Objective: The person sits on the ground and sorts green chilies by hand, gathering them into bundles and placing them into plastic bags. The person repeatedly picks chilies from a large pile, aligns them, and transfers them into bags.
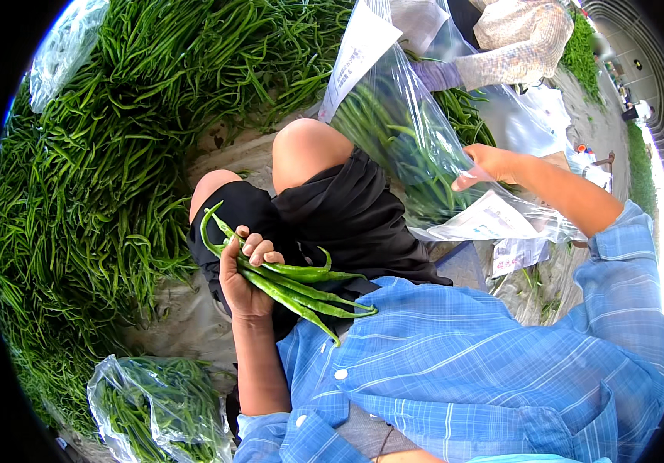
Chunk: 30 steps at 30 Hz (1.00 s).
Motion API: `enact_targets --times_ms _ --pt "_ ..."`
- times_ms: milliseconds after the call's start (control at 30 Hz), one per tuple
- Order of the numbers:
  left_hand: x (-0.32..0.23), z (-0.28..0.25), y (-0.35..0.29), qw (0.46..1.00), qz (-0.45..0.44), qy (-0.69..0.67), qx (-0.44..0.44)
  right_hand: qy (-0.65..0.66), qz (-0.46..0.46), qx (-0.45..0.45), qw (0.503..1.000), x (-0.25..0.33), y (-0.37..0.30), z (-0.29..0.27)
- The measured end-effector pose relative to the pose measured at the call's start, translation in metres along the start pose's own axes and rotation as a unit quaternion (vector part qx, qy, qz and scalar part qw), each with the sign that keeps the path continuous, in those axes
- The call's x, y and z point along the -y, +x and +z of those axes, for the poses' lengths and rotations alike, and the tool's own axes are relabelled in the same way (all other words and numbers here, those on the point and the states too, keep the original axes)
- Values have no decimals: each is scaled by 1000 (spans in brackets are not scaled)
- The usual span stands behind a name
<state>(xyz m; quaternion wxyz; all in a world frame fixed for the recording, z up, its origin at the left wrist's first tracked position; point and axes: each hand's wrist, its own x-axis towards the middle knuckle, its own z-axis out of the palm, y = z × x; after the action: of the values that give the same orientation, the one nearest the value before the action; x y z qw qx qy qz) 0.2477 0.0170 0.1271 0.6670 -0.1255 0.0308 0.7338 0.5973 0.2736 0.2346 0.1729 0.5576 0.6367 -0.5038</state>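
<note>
Several long green chili peppers (301, 295) are in my left hand (241, 274), which is closed around them in front of my lap. Their tips stick out to the right over my shirt, and curved ends show above the thumb. My right hand (492, 163) grips a clear plastic bag (417, 116) with white printed panels, to the right of my knees. Many green chili peppers lie inside that bag, seen through the film. Part of the right hand's grip is hidden by the bag's folds.
A large heap of green chili peppers (108, 154) covers the ground at left and far side. Another filled plastic bag (158, 409) lies at lower left. A crumpled clear bag (66, 50) rests at the far left. Another person's patterned sleeve (513, 65) reaches in behind my bag.
</note>
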Motion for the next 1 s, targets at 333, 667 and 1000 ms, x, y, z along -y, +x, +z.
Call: enact_targets --times_ms 333,667,1000 --pt "-2 -2 5 1000 -2 15 -1 179 79 68 978 -9 0 -3" --pt "-3 -3 9 1000 -5 22 -11 -72 -83 -11 994 -4 -1 23" --pt "-5 -4 8 999 -2 29 -24 98 -27 94 990 12 -8 2"
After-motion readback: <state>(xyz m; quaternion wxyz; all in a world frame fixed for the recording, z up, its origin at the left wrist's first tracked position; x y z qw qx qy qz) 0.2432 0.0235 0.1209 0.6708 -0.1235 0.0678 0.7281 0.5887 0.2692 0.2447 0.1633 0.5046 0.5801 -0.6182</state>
